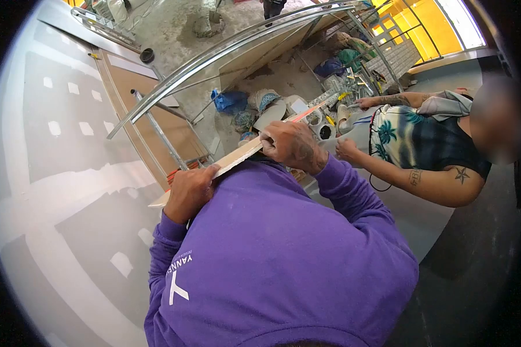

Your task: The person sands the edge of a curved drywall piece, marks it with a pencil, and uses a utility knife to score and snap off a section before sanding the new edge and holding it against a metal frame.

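A long, thin, pale strip of board (pixel 237 155) runs slantwise across my chest, with an orange streak along its far right part. My left hand (pixel 192 189) grips it near its lower left end, thumb lying along the top. Farther up the strip, my right hand (pixel 292 146) is closed round it with the fingers curled under. The sleeves and front of a purple sweatshirt (pixel 283 248) fill the space below the strip. Close to my right arm is a co-worker (pixel 428 136), whose hand (pixel 347 150) is near the strip's far end.
Metal scaffold rails (pixel 237 51) curve across in front. Grey plasterboard with patched joints (pixel 69 150) covers the left side. Beyond the strip are a blue plastic bag (pixel 230 102), several tools (pixel 362 87) and sacks. A black bucket (pixel 147 55) stands at upper left.
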Motion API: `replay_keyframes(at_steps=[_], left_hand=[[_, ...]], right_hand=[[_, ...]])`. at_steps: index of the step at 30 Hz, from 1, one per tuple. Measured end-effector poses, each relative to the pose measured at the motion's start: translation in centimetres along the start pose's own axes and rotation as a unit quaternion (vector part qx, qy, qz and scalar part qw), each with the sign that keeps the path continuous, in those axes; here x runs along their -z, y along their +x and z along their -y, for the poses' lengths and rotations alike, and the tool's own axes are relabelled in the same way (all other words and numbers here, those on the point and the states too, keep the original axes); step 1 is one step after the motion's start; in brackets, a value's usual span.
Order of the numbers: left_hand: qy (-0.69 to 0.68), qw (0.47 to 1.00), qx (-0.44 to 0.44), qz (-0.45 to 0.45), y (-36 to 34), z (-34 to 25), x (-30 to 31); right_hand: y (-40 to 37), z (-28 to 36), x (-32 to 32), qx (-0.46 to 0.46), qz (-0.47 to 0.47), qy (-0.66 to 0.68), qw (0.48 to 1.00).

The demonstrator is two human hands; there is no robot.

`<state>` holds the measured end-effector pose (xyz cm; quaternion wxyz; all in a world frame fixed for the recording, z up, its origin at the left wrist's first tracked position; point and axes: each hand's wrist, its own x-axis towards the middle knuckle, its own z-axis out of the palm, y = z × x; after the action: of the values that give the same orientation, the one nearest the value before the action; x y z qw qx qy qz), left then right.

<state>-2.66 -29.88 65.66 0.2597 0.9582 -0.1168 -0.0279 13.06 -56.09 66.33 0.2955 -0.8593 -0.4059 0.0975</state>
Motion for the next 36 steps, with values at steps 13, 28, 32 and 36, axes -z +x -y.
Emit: replay_keyframes(at_steps=[13,28,32,36], left_hand=[[0.028,0.999,-0.022,0.018,1.1,0.5,-0.1],[0.028,0.999,0.013,0.024,0.7,0.5,0.6],[0.026,0.999,0.006,0.025,0.3,0.4,0.7],[0.023,1.000,0.001,0.019,0.0,0.3,0.5]], right_hand=[[-1.5,-1.2,-2.8,-0.147,-0.051,0.150,0.976],[-2.4,-5.5,1.2,-0.067,-0.020,0.126,0.990],[-1.2,-2.5,0.0,0.015,-0.005,0.077,0.997],[-0.6,-2.4,-0.1,0.056,0.004,0.045,0.997]])
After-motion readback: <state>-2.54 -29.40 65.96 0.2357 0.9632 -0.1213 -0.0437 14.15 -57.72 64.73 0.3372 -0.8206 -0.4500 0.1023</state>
